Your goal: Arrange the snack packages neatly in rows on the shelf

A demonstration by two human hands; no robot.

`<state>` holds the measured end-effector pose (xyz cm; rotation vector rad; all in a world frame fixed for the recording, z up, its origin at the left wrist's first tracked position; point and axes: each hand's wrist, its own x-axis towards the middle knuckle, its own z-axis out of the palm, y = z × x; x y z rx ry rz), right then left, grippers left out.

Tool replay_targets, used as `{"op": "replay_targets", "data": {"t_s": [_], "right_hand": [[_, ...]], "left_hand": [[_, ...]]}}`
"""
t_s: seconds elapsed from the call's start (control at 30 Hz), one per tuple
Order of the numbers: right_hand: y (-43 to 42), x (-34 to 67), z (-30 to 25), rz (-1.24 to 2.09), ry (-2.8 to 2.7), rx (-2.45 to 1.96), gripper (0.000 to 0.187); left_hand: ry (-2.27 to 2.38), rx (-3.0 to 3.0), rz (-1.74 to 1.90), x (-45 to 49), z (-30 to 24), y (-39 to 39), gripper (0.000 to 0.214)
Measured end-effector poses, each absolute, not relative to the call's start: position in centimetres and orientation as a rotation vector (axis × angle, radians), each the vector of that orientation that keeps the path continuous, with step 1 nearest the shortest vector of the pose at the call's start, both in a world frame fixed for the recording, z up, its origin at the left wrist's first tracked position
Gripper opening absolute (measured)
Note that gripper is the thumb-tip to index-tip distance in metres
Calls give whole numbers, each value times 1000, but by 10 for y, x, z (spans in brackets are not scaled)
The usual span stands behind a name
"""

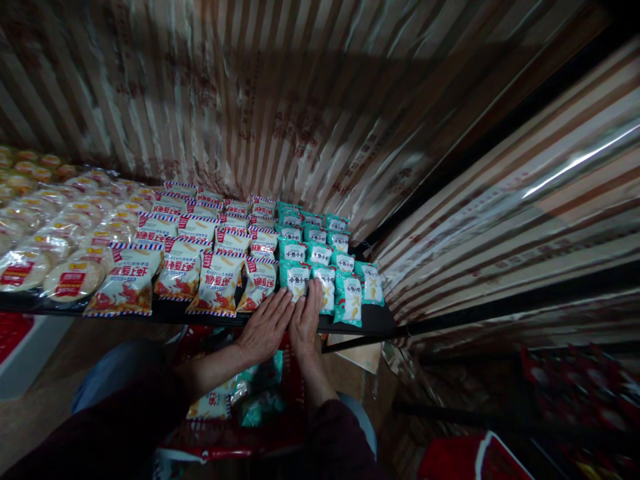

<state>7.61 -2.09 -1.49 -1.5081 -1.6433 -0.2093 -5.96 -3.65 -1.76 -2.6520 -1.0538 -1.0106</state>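
At the shelf's front edge, my left hand lies with fingers stretched out against the lower part of a teal and white snack bag. My right hand is beside it, its straight fingers touching the gap between that bag and the neighbouring teal bag. Neither hand is wrapped around a bag. More teal bags stand in rows behind and to the right. Left of my hands are rows of white and red snack bags with striped edges.
Round packaged crackers fill the shelf's left part. Below the black shelf, a red basket between my knees holds teal bags and a white and red bag. A dark metal bar and striped sheeting stand at the right.
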Motion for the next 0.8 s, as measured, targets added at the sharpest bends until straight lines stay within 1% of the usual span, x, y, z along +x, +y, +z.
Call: {"op": "replay_targets", "data": {"t_s": [0.1, 0.3, 0.47, 0.6, 0.8], "right_hand": [[-20, 79, -3, -220, -1678, -1518, 48], [-4, 75, 19, -193, -1841, -1504, 40], [0, 71, 24, -230, -1851, -1499, 39], [5, 62, 38, -240, -1935, -1434, 37], [42, 46, 59, -182, -2097, -1378, 28]], "left_hand": [[-1064, -2653, -945, -59, -19, -37, 56], [-1091, -2654, -955, -58, -21, -35, 55], [-1104, -2676, -971, -58, -25, -35, 54], [-1085, -2690, -959, -58, -29, -37, 48], [-1100, -2718, -926, -60, -29, -38, 51]]}}
